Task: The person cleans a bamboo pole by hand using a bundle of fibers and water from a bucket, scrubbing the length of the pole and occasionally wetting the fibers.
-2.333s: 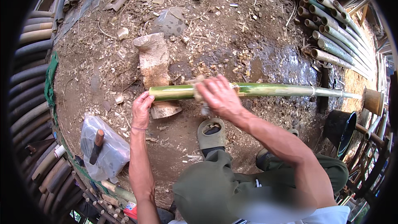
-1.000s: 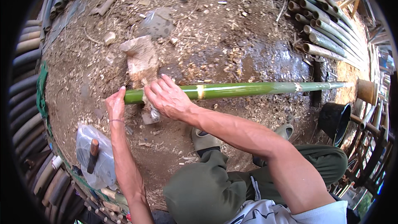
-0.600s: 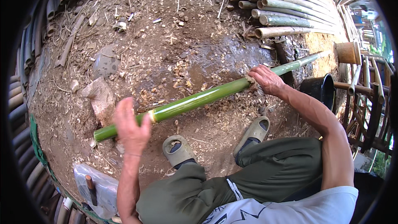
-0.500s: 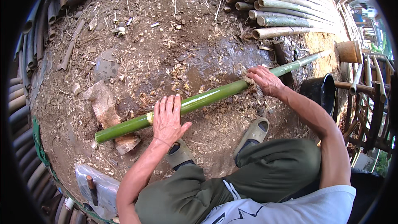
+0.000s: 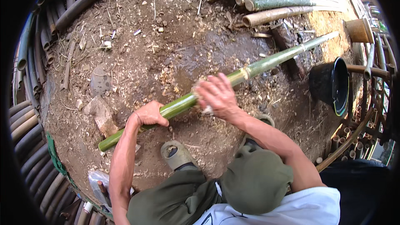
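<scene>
A long green bamboo pole (image 5: 180,105) runs slantwise across in front of me, its near-left end low and its far end up at the right. My left hand (image 5: 148,114) is wrapped round it near the left end, thumb on the near side. Near the pole's middle, my right hand (image 5: 216,97) is closed over the top, slightly smeared by motion. A pale fibrous wad is pressed between this palm and the bamboo, mostly hidden by the fingers. A brown wooden block (image 5: 101,114) lies at the pole's left end.
A black bucket (image 5: 323,84) stands at the right, with a tan pot-like container (image 5: 359,31) beyond it. Stacked bamboo poles (image 5: 287,2) fill the far right, and darker ones (image 5: 35,150) line the left. A plastic bag (image 5: 99,178) lies lower left. Shavings litter the dirt ground (image 5: 137,66).
My right hand has slid down the pole toward the left, with the wad. My left hand has moved left, from lying flat on top to gripping round it. My view has shifted slightly.
</scene>
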`<state>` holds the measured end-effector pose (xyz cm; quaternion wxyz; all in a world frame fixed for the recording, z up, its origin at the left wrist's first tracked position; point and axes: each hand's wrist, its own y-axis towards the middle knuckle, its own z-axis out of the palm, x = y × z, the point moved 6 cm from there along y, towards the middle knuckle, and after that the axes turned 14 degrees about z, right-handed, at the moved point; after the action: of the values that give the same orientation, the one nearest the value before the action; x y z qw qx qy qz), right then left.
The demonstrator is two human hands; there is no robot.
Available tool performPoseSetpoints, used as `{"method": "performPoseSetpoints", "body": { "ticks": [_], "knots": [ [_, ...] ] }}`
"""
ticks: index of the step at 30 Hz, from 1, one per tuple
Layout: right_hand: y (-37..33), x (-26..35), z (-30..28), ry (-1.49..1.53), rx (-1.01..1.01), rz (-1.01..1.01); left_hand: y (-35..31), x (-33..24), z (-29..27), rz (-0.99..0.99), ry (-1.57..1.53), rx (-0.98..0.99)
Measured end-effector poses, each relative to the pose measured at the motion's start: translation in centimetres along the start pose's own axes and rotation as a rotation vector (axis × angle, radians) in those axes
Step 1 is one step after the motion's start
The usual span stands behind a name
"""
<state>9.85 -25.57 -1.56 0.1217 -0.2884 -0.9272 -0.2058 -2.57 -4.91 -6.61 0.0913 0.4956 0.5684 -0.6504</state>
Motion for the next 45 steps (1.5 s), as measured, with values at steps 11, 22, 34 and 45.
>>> {"method": "performPoseSetpoints", "body": {
  "ticks": [11, 22, 34, 45],
  "knots": [
    [0.9, 4.1, 0.3, 0.194, 0.089, 0.039, -3.0, -5.4, -0.5, -0.121, 0.394, -0.502],
    [0.6, -14.9, -5.1, -0.025, -0.106, 0.255, -3.9, -0.8, 1.9, -0.132, 0.629, -0.421],
    [-0.6, -13.3, -4.1, -0.101, -0.112, 0.231, -2.7, 3.0, 0.9, -0.202, -0.4, 0.034],
    [0.8, 2.2, -0.2, 0.104, -0.002, 0.118, -2.0, -3.7, 4.1, 0.02, 0.839, -0.801]
  ]
}}
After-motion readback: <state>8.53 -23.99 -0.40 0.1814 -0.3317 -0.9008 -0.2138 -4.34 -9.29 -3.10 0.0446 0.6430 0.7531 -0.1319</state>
